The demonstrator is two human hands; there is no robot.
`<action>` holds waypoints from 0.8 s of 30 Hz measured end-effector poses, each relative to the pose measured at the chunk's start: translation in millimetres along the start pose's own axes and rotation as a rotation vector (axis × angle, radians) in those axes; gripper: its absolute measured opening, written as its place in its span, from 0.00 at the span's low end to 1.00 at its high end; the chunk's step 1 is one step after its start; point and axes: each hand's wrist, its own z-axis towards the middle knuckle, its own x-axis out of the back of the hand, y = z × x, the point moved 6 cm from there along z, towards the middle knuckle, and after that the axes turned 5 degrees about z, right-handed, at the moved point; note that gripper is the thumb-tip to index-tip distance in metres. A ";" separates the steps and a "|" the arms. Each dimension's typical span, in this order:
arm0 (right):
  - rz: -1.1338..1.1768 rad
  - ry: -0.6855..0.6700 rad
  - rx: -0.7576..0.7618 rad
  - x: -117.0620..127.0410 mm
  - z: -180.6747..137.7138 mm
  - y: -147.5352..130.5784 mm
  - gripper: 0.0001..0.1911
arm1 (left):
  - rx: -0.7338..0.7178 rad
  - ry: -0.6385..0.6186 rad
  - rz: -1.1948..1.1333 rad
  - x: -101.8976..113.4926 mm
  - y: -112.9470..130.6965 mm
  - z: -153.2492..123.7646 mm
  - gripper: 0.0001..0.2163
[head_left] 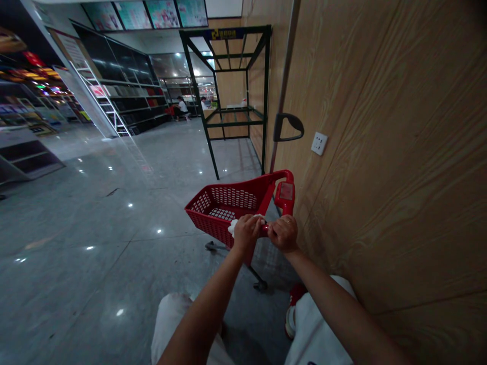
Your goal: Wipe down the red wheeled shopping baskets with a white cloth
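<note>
A small red shopping cart [228, 205] stands on the grey floor close to a wood-panelled wall. My left hand [246, 232] is closed around a white cloth [233, 226] and presses it against the cart's red handle bar. My right hand [283, 233] is closed on the same handle bar [286, 195] just to the right, with a ring on one finger. The cart's basket looks empty. Below are my knees in pale trousers and a red and white shoe [292, 312].
The wood-panelled wall [380, 152] runs along the right with a white socket [318, 143] and a black handle [288, 126]. An empty dark green metal rack [232, 101] stands ahead. A ladder [104, 104], dark shelves and a seated person [182, 107] are farther back.
</note>
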 end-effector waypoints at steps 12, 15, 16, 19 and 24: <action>-0.015 0.051 -0.005 -2.6 5.1 1.2 0.14 | 0.038 0.108 -0.021 -2.9 6.5 2.0 0.09; 0.020 -0.012 0.000 -0.6 2.7 3.7 0.14 | -0.042 0.055 -0.057 -2.6 -0.8 -0.2 0.10; 0.031 -0.026 0.004 0.2 2.1 4.2 0.14 | -0.039 0.038 -0.062 -0.7 -12.0 -0.2 0.11; 0.046 -0.025 0.012 1.4 0.6 4.2 0.13 | 0.098 0.039 -0.026 8.0 -54.1 0.3 0.12; 0.020 0.006 -0.016 -2.3 -1.4 4.3 0.14 | 0.203 0.088 -0.004 7.1 -40.7 -3.6 0.13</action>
